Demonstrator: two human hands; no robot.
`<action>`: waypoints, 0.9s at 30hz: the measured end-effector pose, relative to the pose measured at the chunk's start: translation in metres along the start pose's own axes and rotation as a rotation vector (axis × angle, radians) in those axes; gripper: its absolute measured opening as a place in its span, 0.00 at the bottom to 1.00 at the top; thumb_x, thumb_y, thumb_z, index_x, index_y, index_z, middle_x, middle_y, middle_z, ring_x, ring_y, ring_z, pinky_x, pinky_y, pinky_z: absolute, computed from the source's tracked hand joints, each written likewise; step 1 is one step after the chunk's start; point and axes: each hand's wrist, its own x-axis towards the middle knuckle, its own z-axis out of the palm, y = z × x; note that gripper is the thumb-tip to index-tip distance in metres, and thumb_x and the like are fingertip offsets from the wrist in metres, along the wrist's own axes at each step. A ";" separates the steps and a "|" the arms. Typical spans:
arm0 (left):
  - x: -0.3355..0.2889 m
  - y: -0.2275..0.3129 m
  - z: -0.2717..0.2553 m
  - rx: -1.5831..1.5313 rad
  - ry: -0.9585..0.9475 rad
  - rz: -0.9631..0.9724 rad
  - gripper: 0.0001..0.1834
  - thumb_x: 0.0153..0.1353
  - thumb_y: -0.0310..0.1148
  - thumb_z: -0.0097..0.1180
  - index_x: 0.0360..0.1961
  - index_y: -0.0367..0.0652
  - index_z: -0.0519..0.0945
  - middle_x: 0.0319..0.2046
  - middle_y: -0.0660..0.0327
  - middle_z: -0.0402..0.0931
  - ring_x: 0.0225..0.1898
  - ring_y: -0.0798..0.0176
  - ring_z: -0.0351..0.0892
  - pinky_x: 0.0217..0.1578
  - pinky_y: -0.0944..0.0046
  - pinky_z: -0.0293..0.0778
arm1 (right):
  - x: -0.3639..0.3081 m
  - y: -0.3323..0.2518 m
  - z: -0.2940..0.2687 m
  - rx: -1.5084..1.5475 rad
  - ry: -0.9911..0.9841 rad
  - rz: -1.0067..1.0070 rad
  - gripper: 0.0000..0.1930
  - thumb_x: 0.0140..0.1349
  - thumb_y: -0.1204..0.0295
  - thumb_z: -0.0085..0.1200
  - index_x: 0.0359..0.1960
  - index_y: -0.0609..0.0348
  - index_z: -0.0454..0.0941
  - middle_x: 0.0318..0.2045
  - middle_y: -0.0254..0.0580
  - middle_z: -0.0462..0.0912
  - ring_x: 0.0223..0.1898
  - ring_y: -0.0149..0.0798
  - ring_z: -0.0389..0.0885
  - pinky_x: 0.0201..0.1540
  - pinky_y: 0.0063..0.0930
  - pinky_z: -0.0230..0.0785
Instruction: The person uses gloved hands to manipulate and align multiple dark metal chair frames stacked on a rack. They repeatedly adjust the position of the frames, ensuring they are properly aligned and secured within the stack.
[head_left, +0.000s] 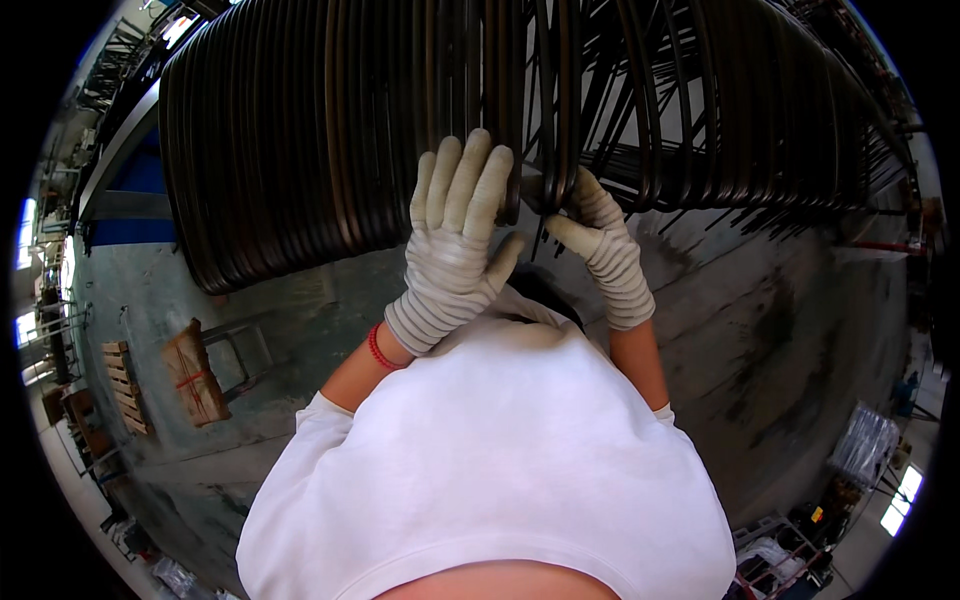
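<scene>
A long row of dark bent metal tubes point(290, 130) hangs side by side in front of me, their rounded bends toward me. My left hand point(450, 235), in a pale striped work glove, lies against the tubes near the middle with its fingers stretched out and the thumb apart. Just right of it my right hand point(608, 248), gloved alike, is closed at the lower bend of a dark bent tube point(567, 110). Its fingers go behind the tube and the thumb is in front; the fingertips are partly hidden. Around this tube the row has wider gaps.
More bent tubes point(770, 130) hang loosely spaced on the right, with thin rods behind them. On the grey floor at the left are a wooden pallet point(125, 385) and a brown wrapped bundle point(196, 375) tied in red. A plastic-wrapped stack point(864, 443) stands far right.
</scene>
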 end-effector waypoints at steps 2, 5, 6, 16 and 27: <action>-0.006 -0.003 -0.001 0.033 0.041 -0.033 0.46 0.48 0.34 0.64 0.68 0.40 0.57 0.67 0.47 0.55 0.69 0.40 0.52 0.68 0.43 0.47 | 0.002 0.002 0.007 -0.033 0.011 0.012 0.25 0.52 0.85 0.52 0.55 0.59 0.71 0.49 0.37 0.78 0.53 0.31 0.74 0.59 0.28 0.65; -0.009 -0.006 0.000 0.070 0.079 -0.058 0.46 0.49 0.34 0.63 0.68 0.38 0.56 0.67 0.46 0.54 0.68 0.39 0.51 0.67 0.42 0.47 | 0.009 0.008 0.010 -0.043 -0.003 0.053 0.26 0.51 0.86 0.52 0.55 0.56 0.72 0.47 0.33 0.79 0.50 0.28 0.76 0.56 0.27 0.67; -0.010 -0.007 0.000 0.081 0.088 -0.069 0.46 0.49 0.34 0.63 0.68 0.38 0.56 0.67 0.46 0.54 0.68 0.39 0.51 0.67 0.42 0.48 | 0.011 0.006 0.009 -0.016 -0.038 0.076 0.26 0.51 0.85 0.54 0.55 0.58 0.71 0.49 0.35 0.79 0.51 0.29 0.75 0.58 0.28 0.66; -0.013 -0.010 0.002 0.169 0.022 -0.070 0.47 0.46 0.36 0.64 0.68 0.39 0.57 0.67 0.45 0.54 0.68 0.40 0.53 0.67 0.43 0.49 | 0.011 0.018 0.023 0.002 -0.040 -0.063 0.24 0.50 0.79 0.59 0.52 0.55 0.70 0.45 0.33 0.75 0.51 0.31 0.71 0.60 0.30 0.62; -0.012 -0.008 -0.004 0.149 -0.015 -0.088 0.48 0.44 0.36 0.67 0.68 0.45 0.59 0.68 0.47 0.53 0.68 0.42 0.53 0.67 0.45 0.50 | 0.015 0.010 0.020 -0.042 -0.041 0.015 0.24 0.48 0.82 0.59 0.50 0.53 0.73 0.42 0.29 0.78 0.46 0.27 0.74 0.53 0.28 0.68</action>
